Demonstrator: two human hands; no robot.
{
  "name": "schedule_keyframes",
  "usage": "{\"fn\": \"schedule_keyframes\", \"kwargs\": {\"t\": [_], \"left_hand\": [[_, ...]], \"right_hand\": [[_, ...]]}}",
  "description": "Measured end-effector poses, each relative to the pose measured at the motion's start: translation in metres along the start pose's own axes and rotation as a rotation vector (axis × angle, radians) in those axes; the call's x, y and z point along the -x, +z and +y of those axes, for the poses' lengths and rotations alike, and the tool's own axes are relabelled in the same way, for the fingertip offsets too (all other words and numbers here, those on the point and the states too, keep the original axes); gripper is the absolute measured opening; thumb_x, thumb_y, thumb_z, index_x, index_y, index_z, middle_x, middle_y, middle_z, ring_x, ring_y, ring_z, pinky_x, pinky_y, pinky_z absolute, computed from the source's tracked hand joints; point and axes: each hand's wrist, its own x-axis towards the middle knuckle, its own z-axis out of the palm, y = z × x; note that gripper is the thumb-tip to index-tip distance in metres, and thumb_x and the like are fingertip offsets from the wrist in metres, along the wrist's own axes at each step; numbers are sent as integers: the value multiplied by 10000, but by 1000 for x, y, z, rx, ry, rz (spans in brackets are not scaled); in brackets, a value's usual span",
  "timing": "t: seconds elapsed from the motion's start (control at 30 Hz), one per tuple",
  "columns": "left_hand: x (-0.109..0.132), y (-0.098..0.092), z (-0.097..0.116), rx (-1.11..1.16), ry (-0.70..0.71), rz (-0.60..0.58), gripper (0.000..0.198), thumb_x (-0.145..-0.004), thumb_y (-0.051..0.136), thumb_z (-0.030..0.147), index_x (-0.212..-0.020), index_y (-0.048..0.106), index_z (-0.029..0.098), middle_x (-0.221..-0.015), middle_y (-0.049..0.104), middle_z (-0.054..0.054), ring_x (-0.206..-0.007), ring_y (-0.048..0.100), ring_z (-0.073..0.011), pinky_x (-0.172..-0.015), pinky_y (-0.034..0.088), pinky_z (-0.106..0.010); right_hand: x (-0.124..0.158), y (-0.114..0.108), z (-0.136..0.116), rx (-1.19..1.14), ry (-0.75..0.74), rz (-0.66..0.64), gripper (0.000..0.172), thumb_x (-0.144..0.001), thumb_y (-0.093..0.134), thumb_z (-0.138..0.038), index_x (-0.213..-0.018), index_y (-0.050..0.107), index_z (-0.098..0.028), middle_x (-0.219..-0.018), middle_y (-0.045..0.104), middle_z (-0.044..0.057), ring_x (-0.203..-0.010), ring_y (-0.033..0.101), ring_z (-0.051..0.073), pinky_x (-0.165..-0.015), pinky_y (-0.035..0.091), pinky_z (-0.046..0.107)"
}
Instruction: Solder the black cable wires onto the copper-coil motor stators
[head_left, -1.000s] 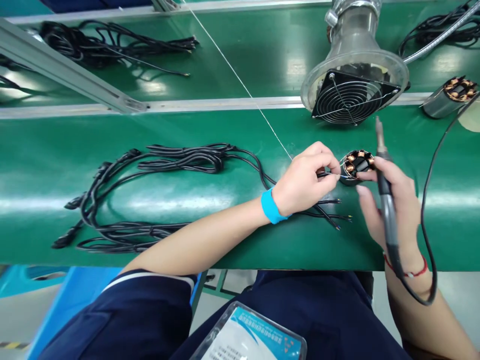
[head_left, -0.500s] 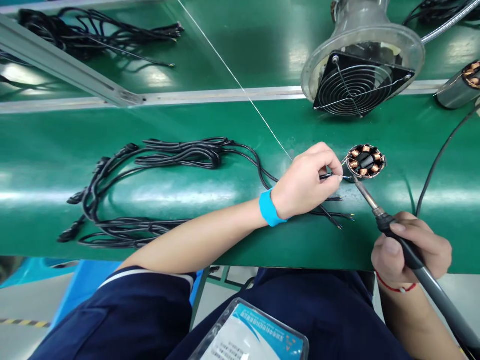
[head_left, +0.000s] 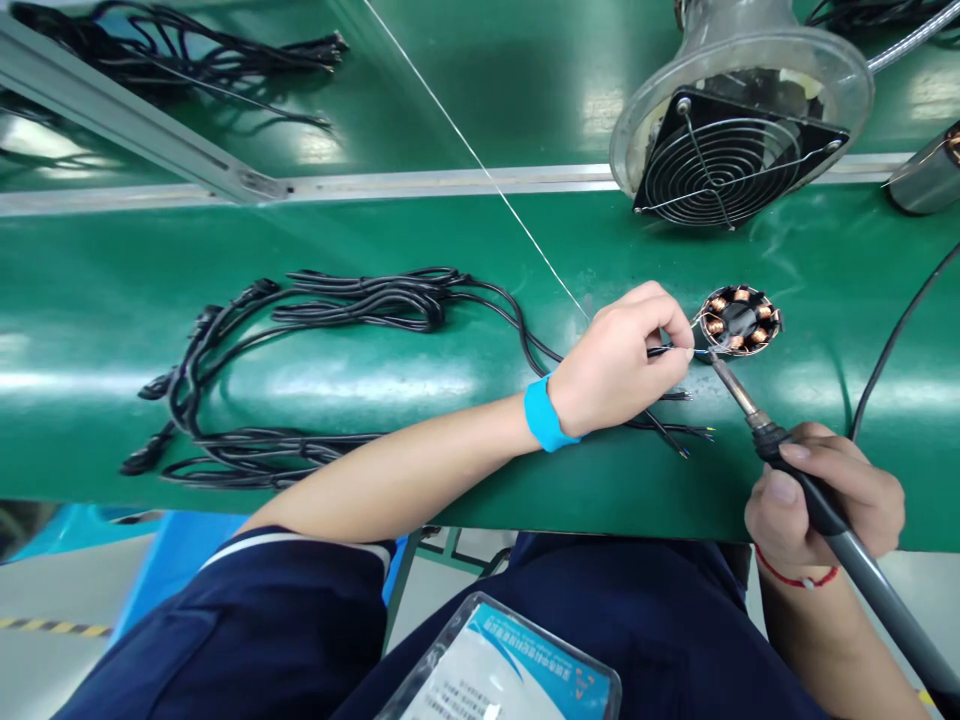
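Note:
My left hand [head_left: 626, 355], with a blue band at the wrist, pinches the end of a black cable close to a motor stator [head_left: 741, 320] with copper windings. A thin blue wire runs from the fingertips toward the stator's near side. Solder wire [head_left: 517, 215] comes down slantwise from above to the back of this hand; whether the fingers also hold it is hidden. My right hand [head_left: 825, 495] grips a soldering iron [head_left: 821, 510], its tip touching or almost touching the wire at the stator's lower left edge. Faint smoke rises behind the stator.
Bundled black cables [head_left: 360, 300] lie left on the green bench [head_left: 450, 390], their bared ends under my left hand. A fan in a clear hood [head_left: 720, 170] hangs behind the stator. Another metal cylinder with windings [head_left: 926, 180] stands far right. More cables [head_left: 187, 60] lie beyond the metal rail [head_left: 450, 183].
The view has shifted slightly. Smoke now shows between the stator and the fan. Both hands keep almost the same pose, the iron's tip still at the wire by the stator.

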Motion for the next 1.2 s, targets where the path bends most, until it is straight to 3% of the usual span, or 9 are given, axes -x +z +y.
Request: {"fn": "schedule_keyframes", "kwargs": {"t": [0.23,0.43,0.6,0.7,0.77,0.9,1.03,1.1,1.2], "left_hand": [[0,1,0,11,2,-4,137,-756,551,33,-698,551,157,-808,580,-3,-632,470,-75,-630,465,-239],[0,1,1,16,21,5,136,-756,555,25,-699,556,149,-798,569,0,-626,472,-69,-615,454,-229],[-2,1,0,18,16,-10,124,-763,557,42,-704,564,151,-794,574,-3,-652,489,-82,-624,458,-232],[-2,1,-1,43,20,-4,117,-768,552,48,-705,568,146,-801,578,-8,-651,482,-81,-635,457,-237],[-2,1,0,53,17,1,116,-771,549,51,-705,569,144,-796,571,-7,-654,476,-80,-642,453,-235],[-3,1,1,70,-4,-16,117,-775,543,53,-702,563,142,-797,556,-5,-669,469,-77,-653,441,-220],[-3,1,1,90,6,-16,119,-779,529,59,-700,539,148,-803,542,-6,-693,470,-83,-679,434,-223],[-3,0,1,102,-3,-16,103,-783,524,65,-727,532,152,-824,540,-9,-695,466,-84,-672,427,-226],[-5,-4,0,172,-139,-52,149,-775,550,78,-898,517,155,-881,552,-2,-610,446,-58,-600,407,-222]], "right_hand": [[-3,0,-2,7,3,19,200,-821,626,-267,-1016,642,-225,-620,554,-23,-476,517,139,-475,461,331],[-7,6,-1,53,23,20,391,-790,672,-215,-1179,642,-232,-684,610,-8,-573,581,148,-512,506,303],[-15,11,-5,-27,156,18,538,-859,631,-212,-1377,508,-293,-1029,714,28,-736,709,172,-611,595,329],[-25,11,-11,-32,253,-7,484,-903,574,-229,-1375,498,-300,-950,732,-1,-772,732,191,-719,602,380],[-32,12,-12,15,302,-23,449,-901,579,-246,-1343,521,-301,-971,737,4,-881,735,223,-835,582,428],[-39,11,-10,68,327,-97,486,-880,612,-259,-1350,495,-291,-1243,671,49,-1120,665,244,-972,538,451],[-45,7,-6,128,312,-238,430,-888,604,-263,-1311,528,-275,-1125,722,34,-1138,650,230,-967,528,431],[-50,7,-4,133,354,-240,383,-910,574,-278,-1291,538,-273,-1053,739,26,-1111,662,220,-961,521,421],[-61,10,3,166,385,-236,344,-940,516,-295,-1282,529,-261,-1011,744,30,-1048,680,204,-950,511,411]]}}
